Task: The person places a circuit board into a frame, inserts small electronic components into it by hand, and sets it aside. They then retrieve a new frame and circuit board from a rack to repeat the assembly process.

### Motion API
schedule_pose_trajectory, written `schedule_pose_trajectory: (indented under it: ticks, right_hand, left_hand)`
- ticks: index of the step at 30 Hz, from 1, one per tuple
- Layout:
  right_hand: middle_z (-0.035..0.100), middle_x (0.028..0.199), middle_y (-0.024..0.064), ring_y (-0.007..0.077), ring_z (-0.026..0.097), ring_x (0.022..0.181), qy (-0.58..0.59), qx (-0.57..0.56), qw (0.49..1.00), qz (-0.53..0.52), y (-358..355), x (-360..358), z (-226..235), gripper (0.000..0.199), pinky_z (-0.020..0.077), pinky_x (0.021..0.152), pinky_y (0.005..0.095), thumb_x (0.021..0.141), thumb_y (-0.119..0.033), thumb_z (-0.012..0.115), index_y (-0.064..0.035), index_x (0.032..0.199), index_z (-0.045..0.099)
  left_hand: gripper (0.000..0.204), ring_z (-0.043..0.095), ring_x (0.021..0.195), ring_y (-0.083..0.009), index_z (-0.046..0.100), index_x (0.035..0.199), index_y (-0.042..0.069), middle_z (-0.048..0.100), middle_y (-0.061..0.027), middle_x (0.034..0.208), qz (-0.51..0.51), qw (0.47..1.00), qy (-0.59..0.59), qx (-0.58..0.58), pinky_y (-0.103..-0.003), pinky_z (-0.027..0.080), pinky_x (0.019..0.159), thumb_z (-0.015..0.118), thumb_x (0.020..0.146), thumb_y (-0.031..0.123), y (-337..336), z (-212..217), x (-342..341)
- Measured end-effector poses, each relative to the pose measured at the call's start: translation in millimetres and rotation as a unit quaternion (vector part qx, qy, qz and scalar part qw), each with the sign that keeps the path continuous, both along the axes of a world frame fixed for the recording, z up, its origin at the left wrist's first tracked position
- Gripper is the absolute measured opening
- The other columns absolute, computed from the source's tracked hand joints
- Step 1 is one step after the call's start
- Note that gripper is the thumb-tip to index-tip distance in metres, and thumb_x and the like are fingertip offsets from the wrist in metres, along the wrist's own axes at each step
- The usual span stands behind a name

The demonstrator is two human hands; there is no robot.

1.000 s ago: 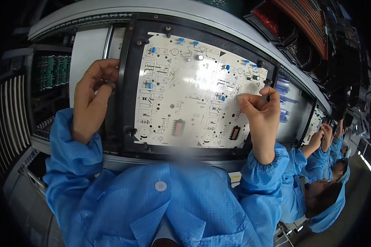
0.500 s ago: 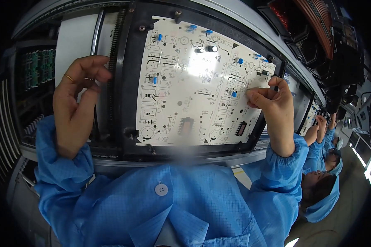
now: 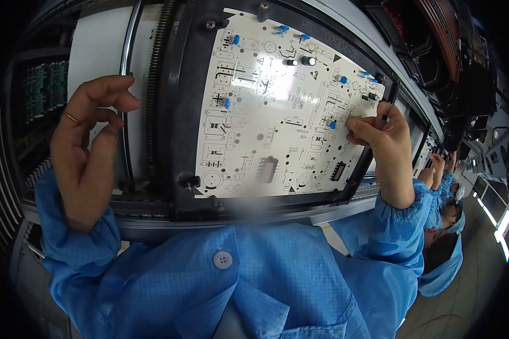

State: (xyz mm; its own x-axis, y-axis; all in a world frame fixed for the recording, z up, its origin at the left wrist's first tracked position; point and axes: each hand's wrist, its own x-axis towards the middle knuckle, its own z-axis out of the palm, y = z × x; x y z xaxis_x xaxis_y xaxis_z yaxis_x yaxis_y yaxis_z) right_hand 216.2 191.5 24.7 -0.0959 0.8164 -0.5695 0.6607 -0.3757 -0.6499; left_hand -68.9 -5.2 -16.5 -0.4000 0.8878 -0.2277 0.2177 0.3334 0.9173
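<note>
A white circuit board sits in a black frame in front of me. It carries blue disc capacitors, black cylindrical capacitors and dark chips. Over the board's right edge is my right hand, its fingers curled in. A small black cylindrical part, like a capacitor, shows between those fingers; the thumb tip hides what else they may hold. To the left of the frame, my left hand hovers above a metal rod, loosely bent, thumb and fingers apart, with nothing seen in it.
A metal rod and a dark chain run along the frame's left side. Green boards stand in a rack at far left. Dark bins lie at upper right. Co-workers in blue caps sit along the line at right.
In the picture the board has shifted right and slightly up. My left hand has moved left, farther from the frame. The black part now shows in my right fingers.
</note>
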Motion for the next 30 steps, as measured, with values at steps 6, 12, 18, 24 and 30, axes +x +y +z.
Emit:
schedule_pose_trajectory:
  ticks: [6, 12, 18, 24, 30]
  right_hand:
    - [0.066, 0.081, 0.0166, 0.0166, 0.064, 0.07, -0.051, 0.031, 0.997, 0.049, 0, 2, -2, 0.032, 0.0523, 0.065, 0.0249, 0.077, 0.003, 0.067, 0.0026, 0.097, 0.042]
    - [0.066, 0.08, 0.0162, 0.0153, 0.063, 0.07, -0.036, 0.042, 0.997, 0.06, -3, 11, -3, 0.03, 0.0524, 0.064, 0.0246, 0.08, 0.002, 0.067, 0.0038, 0.097, 0.042]
    - [0.065, 0.086, 0.0122, 0.0134, 0.062, 0.073, 0.012, 0.084, 0.995, 0.044, -11, 32, -9, 0.022, 0.0524, 0.067, 0.0254, 0.088, 0.0, 0.059, 0.0064, 0.106, 0.049]
    - [0.058, 0.101, 0.0164, 0.0294, 0.058, 0.084, -0.142, 0.377, 0.864, 0.301, -50, 42, -22, 0.048, 0.0485, 0.075, 0.0327, 0.072, 0.018, 0.046, -0.0001, 0.114, 0.062]
    - [0.058, 0.102, 0.0166, 0.0275, 0.059, 0.085, -0.177, 0.364, 0.838, 0.365, -48, 34, -4, 0.046, 0.0479, 0.074, 0.0302, 0.073, 0.021, 0.047, 0.002, 0.111, 0.063]
  left_hand:
    - [0.046, 0.055, 0.098, -0.0147, 0.055, 0.118, -0.001, 0.061, -0.0101, 0.103, -0.034, 0.999, 0.025, 0.018, -0.028, 0.041, 0.084, 0.04, 0.075, 0.0, -5, 3, -5]
    - [0.044, 0.056, 0.097, -0.016, 0.056, 0.117, -0.002, 0.062, -0.0112, 0.104, -0.053, 0.997, 0.038, 0.033, -0.029, 0.041, 0.083, 0.04, 0.075, 0.0, -8, 2, -3]
    - [0.044, 0.056, 0.096, -0.0157, 0.057, 0.116, -0.002, 0.062, -0.0112, 0.102, -0.049, 0.997, 0.034, 0.038, -0.029, 0.041, 0.082, 0.039, 0.075, -0.002, -3, 1, -4]
    - [0.044, 0.055, 0.093, -0.0148, 0.058, 0.113, -0.002, 0.062, -0.0107, 0.1, -0.041, 0.998, 0.026, 0.027, -0.028, 0.041, 0.082, 0.038, 0.074, -0.003, 1, 4, -2]
    - [0.044, 0.053, 0.087, -0.0128, 0.058, 0.11, -0.003, 0.062, -0.0104, 0.096, -0.047, 0.998, -0.002, 0.037, -0.026, 0.041, 0.078, 0.037, 0.071, -0.007, 2, 1, 1]
